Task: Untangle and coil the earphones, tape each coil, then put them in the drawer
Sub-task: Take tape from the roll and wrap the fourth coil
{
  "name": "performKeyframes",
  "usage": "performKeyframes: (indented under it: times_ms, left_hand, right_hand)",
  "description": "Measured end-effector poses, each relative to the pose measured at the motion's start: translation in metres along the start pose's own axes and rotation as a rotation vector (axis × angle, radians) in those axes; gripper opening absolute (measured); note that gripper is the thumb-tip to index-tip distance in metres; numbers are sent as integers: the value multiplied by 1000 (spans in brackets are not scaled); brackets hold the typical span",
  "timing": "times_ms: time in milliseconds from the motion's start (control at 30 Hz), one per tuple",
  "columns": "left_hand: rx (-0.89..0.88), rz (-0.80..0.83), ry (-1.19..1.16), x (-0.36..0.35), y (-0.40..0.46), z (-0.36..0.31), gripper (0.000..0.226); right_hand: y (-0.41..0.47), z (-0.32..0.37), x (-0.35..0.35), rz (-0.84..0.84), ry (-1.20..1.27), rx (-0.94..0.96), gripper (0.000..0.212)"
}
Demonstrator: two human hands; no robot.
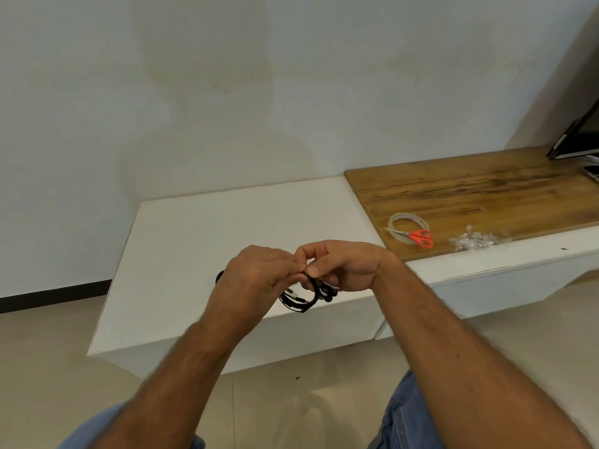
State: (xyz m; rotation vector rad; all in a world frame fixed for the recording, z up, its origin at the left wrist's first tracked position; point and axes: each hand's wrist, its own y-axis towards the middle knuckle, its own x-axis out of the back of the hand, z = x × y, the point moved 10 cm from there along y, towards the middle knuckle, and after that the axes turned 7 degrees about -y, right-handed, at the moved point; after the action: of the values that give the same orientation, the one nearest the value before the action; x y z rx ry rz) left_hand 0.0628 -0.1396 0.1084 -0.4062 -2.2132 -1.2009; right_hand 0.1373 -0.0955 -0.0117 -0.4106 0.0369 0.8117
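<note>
1. Left hand [256, 273] and right hand [337, 265] meet above the front edge of the white bench [201, 254]; each grip pinches the black earphones [304, 294].
2. The coil hangs between the palms, mostly hidden by fingers; one earbud peeks out below the right hand.
3. Tape on the coil: cannot tell.
4. Tape roll [406, 226] and orange scissors [419, 237] touch on the wooden bench [486, 196] near its front-left corner.
5. Clear scraps [476, 238] lie at its front edge, too blurry to identify.
6. Dark screen [580, 137] is cut off at right.
</note>
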Motion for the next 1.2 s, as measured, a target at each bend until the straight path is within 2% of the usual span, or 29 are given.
performKeyframes:
  times_ms: [133,233,333,433,533,700,900,1067,1200]
  left_hand:
    - [79,15,-22,-4,-7,17,16]
    - [138,47,15,-10,-8,26,24]
    - [172,74,-11,-15,-7,29,23]
    - [261,71,4,-14,-8,38,16]
    - [349,103,106,-15,-11,49,9]
    - [397,95,207,-8,-11,54,11]
    - [564,130,254,-8,-21,71,22]
    - [595,164,255,-6,-23,79,19]
    - [783,125,116,9,-40,108,9]
  right_hand:
    - [0,1,5,-20,9,17,44]
    - [-1,2,13,-61,3,37,45]
    - [-3,4,20,-112,-10,48,42]
    - [-5,11,29,-216,-61,88,22]
    - [-9,24,32,-321,-226,157,2]
    - [-12,34,30,-408,-408,155,10]
    - [-3,35,27,-468,-598,115,13]
    - [4,31,22,-465,-577,112,12]
    - [3,38,28,-632,-566,155,16]
